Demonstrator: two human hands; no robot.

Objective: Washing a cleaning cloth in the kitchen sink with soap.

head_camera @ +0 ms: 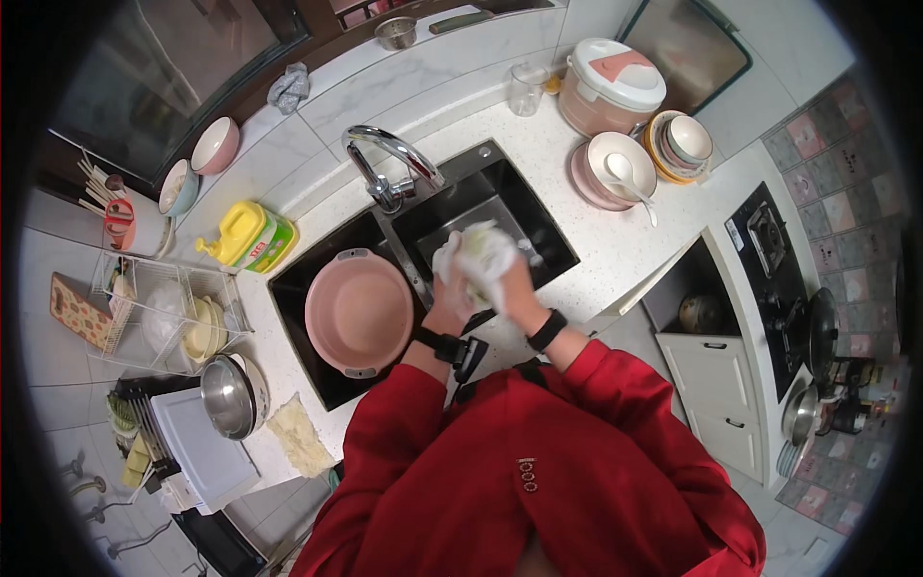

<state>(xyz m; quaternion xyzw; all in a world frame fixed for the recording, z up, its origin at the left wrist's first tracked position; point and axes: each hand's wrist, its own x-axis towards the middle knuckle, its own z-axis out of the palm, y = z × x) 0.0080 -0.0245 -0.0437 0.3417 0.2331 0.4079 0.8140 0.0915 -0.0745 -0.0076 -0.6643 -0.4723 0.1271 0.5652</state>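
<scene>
Over the right basin of the black double sink (515, 198), my left hand (453, 296) and my right hand (513, 285) are close together. Between them they hold a foamy white item (487, 249) with pale green patches. Motion blur hides its exact kind, and white foam coats the fingers. Dabs of foam lie on the basin floor to the right of my hands. A chrome faucet (393, 155) arches over the sink just beyond them. In the left basin, beside my left forearm, sits a pink plastic basin (360, 314).
A yellow detergent jug (249, 234) stands behind the left basin, near a white wire dish rack (169, 310). Metal bowls (227, 397) and a pale cloth (301, 436) lie at left. Stacked bowls with a spoon (621, 169) and a pink rice cooker (611, 86) stand at right.
</scene>
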